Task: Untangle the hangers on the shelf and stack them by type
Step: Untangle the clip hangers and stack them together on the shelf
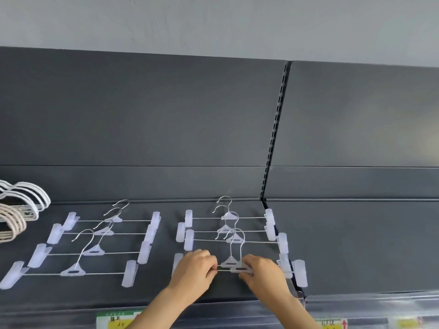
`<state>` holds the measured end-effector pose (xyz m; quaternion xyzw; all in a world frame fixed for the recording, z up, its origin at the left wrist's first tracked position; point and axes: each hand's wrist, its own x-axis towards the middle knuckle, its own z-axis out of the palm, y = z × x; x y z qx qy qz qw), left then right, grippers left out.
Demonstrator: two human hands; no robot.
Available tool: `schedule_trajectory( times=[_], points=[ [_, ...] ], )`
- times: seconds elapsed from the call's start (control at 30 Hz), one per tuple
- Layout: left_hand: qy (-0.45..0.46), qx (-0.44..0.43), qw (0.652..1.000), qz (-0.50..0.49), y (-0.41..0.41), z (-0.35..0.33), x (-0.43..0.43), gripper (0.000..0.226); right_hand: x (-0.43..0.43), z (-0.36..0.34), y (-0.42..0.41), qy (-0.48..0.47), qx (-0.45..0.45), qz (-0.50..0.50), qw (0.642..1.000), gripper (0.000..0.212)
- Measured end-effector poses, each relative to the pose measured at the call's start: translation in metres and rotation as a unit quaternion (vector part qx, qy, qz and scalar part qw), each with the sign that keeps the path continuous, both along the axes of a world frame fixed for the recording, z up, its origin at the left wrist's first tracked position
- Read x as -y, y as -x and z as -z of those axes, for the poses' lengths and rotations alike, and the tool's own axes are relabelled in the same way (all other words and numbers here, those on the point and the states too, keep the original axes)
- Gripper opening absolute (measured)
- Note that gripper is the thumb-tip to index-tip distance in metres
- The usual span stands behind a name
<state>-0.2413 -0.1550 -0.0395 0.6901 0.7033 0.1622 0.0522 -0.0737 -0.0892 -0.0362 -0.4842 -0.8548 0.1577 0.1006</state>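
Note:
Several clear-clip trouser hangers lie on the dark shelf [213, 290] in two groups. The left group [95, 250] lies spread in a staggered row. The right group [231, 231] lies overlapped. At its front, two hangers [234, 265] lie almost on top of each other. My left hand [197, 269] pinches their wire bar left of the centre pieces. My right hand [261, 271] grips the bar just right of the centre pieces. Curved white hangers [28, 198] and beige hangers [11, 224] are stacked at the far left.
A slotted upright [275, 129] divides the dark back panel. The shelf's front rail carries yellow price labels [116, 321]. A second shelf section [356, 243] extends to the right.

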Motion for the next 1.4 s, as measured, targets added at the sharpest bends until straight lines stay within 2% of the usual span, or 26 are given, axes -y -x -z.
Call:
schedule_trajectory(
  times=[0.07, 0.13, 0.23, 0.3, 0.37, 0.43, 0.47, 0.6, 0.73, 0.8, 0.9, 1.0, 1.13, 1.23, 1.4],
  points=[
    [0.015, -0.026, 1.000, 0.001, 0.002, -0.002, 0.001, 0.023, 0.001, -0.001, 0.001, 0.015, 0.005, 0.003, 1.000, 0.022],
    [0.034, -0.050, 0.998, -0.004, 0.006, -0.004, 0.001, 0.031, -0.002, 0.000, 0.001, 0.024, -0.001, 0.005, 1.000, 0.009],
    [0.056, -0.045, 0.997, -0.006, 0.013, -0.006, 0.002, 0.039, -0.004, 0.002, -0.001, 0.045, -0.008, -0.005, 0.999, 0.036],
    [0.065, -0.024, 0.998, -0.003, 0.015, -0.008, 0.002, 0.042, -0.004, 0.004, -0.003, 0.048, -0.015, -0.031, 0.998, 0.042],
    [0.065, -0.002, 0.998, 0.000, 0.015, -0.010, 0.001, 0.044, -0.003, 0.006, -0.003, 0.045, -0.030, -0.040, 0.998, 0.036],
    [0.066, 0.013, 0.998, -0.006, 0.015, -0.011, 0.002, 0.046, -0.002, 0.007, -0.002, 0.033, -0.049, -0.036, 0.998, 0.013],
    [0.063, 0.012, 0.998, -0.009, 0.016, -0.012, 0.001, 0.048, -0.001, 0.008, -0.001, 0.026, -0.055, -0.031, 0.998, 0.009],
    [0.058, -0.031, 0.998, -0.002, 0.020, -0.012, 0.001, 0.083, 0.004, 0.011, 0.004, 0.021, -0.061, -0.026, 0.998, 0.018],
    [0.068, -0.052, 0.996, 0.024, 0.019, -0.007, 0.002, 0.091, 0.008, 0.012, 0.008, 0.036, -0.065, -0.022, 0.997, 0.021],
    [0.074, -0.063, 0.995, 0.036, 0.017, -0.004, 0.003, 0.089, 0.009, 0.010, 0.008, 0.034, -0.057, -0.027, 0.997, 0.022],
    [0.081, -0.064, 0.994, 0.041, 0.016, 0.002, 0.003, 0.065, 0.007, 0.008, 0.007, 0.031, -0.037, -0.026, 0.998, 0.022],
    [0.047, -0.039, 0.998, 0.034, 0.011, -0.002, 0.002, 0.068, 0.006, 0.006, 0.006, 0.024, -0.021, -0.022, 0.999, 0.034],
    [-0.004, -0.041, 0.999, 0.026, 0.000, -0.009, -0.008, 0.043, 0.007, 0.003, -0.014, -0.002, -0.059, -0.021, 0.998, 0.046],
    [-0.031, -0.026, 0.998, 0.041, -0.022, -0.020, -0.021, 0.041, 0.003, -0.005, -0.045, -0.048, -0.094, 0.005, 0.994, 0.044],
    [-0.001, -0.021, 0.997, 0.069, -0.086, -0.036, -0.053, 0.033, -0.020, -0.014, -0.123, -0.117, -0.095, 0.043, 0.988, 0.029]
  ],
)
